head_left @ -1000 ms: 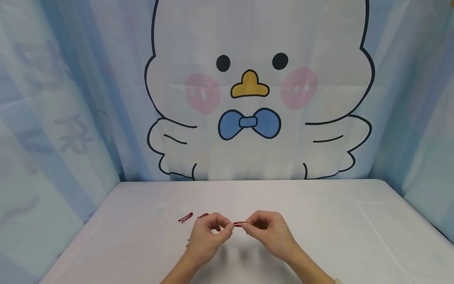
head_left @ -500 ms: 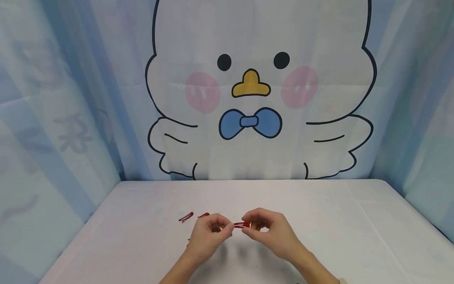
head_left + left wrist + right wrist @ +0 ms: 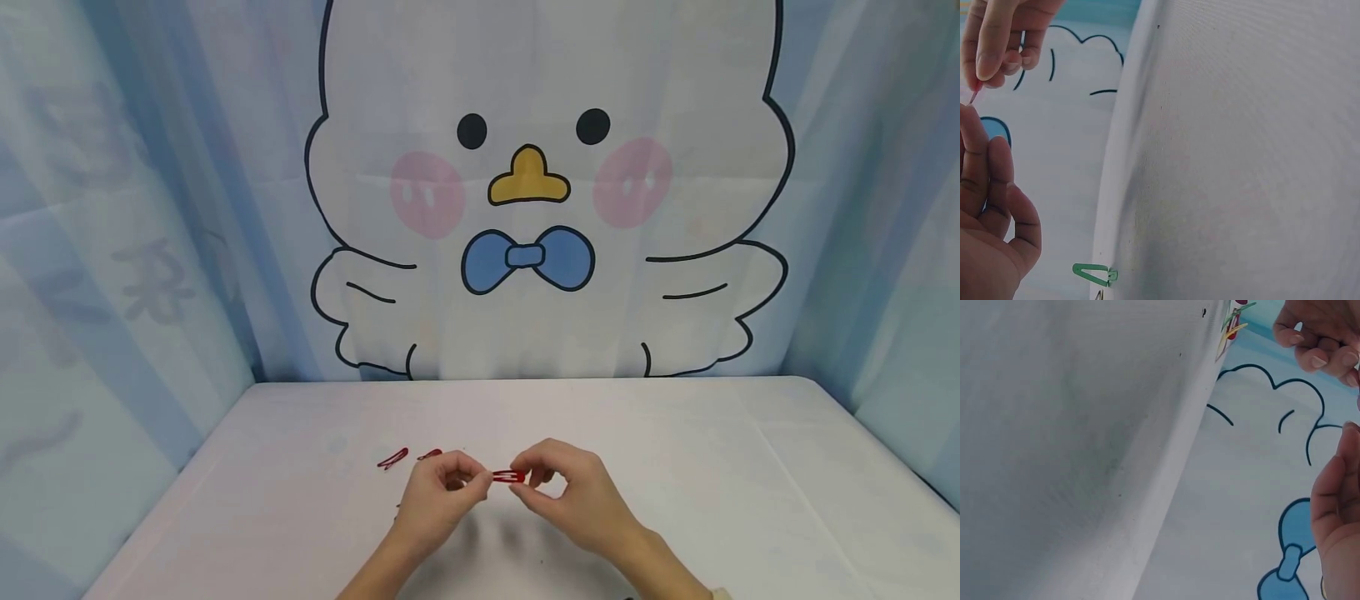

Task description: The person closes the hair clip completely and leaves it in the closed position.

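Note:
In the head view a red snap hair clip (image 3: pixel 509 477) is held level above the table between both hands. My left hand (image 3: pixel 441 502) pinches its left end with thumb and index finger. At the right end, my right hand (image 3: pixel 572 498) has thumb and index fingertips at the clip's two edges, with the rounded red end showing between them. In the left wrist view, only a sliver of the red clip (image 3: pixel 975 92) shows between the hands.
Two more red hair clips, one (image 3: pixel 393 458) in plain sight and one (image 3: pixel 430 454) partly behind the left hand, lie on the white table (image 3: pixel 697 467). The left wrist view has a green clip (image 3: pixel 1091 274); a yellow clip (image 3: pixel 1235 331) appears in the right wrist view.
My right thumb and index finger have spread apart from a tight pinch on the clip's right end, uncovering that end. More of the clip's flat face shows. The left hand stays nearly still.

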A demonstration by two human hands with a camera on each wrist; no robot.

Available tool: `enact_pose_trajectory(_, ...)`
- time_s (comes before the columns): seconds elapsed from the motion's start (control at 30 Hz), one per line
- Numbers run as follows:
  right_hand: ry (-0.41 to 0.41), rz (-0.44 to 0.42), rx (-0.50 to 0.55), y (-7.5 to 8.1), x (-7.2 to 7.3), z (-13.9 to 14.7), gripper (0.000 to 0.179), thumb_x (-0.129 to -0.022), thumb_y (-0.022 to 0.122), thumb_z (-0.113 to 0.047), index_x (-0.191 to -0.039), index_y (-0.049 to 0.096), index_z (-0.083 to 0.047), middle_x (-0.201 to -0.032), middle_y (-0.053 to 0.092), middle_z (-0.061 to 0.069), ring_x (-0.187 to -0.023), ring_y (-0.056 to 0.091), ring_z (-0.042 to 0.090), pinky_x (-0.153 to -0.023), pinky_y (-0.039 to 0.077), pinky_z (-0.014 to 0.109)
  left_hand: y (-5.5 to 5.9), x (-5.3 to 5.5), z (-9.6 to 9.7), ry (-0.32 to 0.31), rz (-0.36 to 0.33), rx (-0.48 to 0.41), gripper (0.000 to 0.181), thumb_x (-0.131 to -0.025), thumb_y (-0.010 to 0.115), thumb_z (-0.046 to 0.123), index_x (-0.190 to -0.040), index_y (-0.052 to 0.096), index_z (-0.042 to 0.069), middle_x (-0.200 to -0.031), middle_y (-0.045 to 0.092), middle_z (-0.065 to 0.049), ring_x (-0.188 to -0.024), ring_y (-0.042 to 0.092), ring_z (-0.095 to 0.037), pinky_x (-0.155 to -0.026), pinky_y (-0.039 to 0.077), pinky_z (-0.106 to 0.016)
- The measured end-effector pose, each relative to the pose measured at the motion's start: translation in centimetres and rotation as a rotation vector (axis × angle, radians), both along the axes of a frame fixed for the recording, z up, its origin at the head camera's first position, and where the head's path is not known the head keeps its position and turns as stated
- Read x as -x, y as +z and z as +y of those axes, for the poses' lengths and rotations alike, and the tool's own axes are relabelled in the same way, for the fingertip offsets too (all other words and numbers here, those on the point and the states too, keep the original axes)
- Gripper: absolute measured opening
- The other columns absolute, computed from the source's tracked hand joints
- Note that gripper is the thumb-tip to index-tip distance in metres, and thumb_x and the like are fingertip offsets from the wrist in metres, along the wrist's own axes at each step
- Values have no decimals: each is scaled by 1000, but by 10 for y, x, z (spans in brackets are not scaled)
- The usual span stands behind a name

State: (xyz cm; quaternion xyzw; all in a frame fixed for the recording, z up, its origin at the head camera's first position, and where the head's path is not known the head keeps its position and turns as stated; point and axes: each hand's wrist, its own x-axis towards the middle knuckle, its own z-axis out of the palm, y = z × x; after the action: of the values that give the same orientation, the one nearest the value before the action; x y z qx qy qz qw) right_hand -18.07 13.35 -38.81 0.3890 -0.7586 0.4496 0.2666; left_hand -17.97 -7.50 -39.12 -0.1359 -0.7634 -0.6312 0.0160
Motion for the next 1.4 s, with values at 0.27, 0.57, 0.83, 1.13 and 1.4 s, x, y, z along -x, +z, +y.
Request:
enact_pose_trajectory(0.27, -13, 46, -5, -1, 1, 1, 36, -73, 83, 11, -97, 72, -13, -89, 70, -4, -72, 63, 9, -68, 52, 22, 0, 3, -1, -32, -6, 25, 12, -92, 73, 14, -90, 71, 2, -80, 69, -4, -74, 61, -19, -65, 48, -25)
enact_pose_trajectory(0.57, -17, 51, -7, -2, 3, 2, 35, -73, 84, 10, -97, 72, -13, -90, 70, -3, -72, 63, 10, -69, 52, 22, -2, 5, -9, -103, 15, 11, 12, -93, 73, 13, -98, 69, 3, -85, 67, -4, -80, 63, -17, -72, 50, -28)
enact_pose_trajectory(0.83, -22, 37, -5, -1, 2, 3, 32, -76, 82, 8, -98, 73, -14, -89, 71, -2, -72, 64, 10, -70, 52, 20, 1, 13, -25, -44, -24, 6, 16, -95, 71, 14, -105, 67, 3, -93, 68, -10, -88, 64, -25, -77, 51, -28)
enact_pose_trajectory(1.13, -35, 35, -9, 0, 2, 3, 32, -75, 82, 8, -97, 73, -14, -89, 71, -3, -72, 63, 8, -69, 53, 21, 3, 24, -52, 65, -11, -15, 13, -96, 68, 7, -107, 67, 0, -101, 67, -17, -97, 66, -33, -82, 54, -28)
enact_pose_trajectory(1.4, -86, 18, -18, 2, 1, 6, 30, -76, 81, 6, -95, 73, -16, -89, 70, -6, -72, 62, 7, -68, 53, 25, 5, 32, -73, 180, 16, 62, 16, -97, 68, 7, -112, 66, 1, -102, 68, -9, -96, 64, -26, -80, 52, -27)
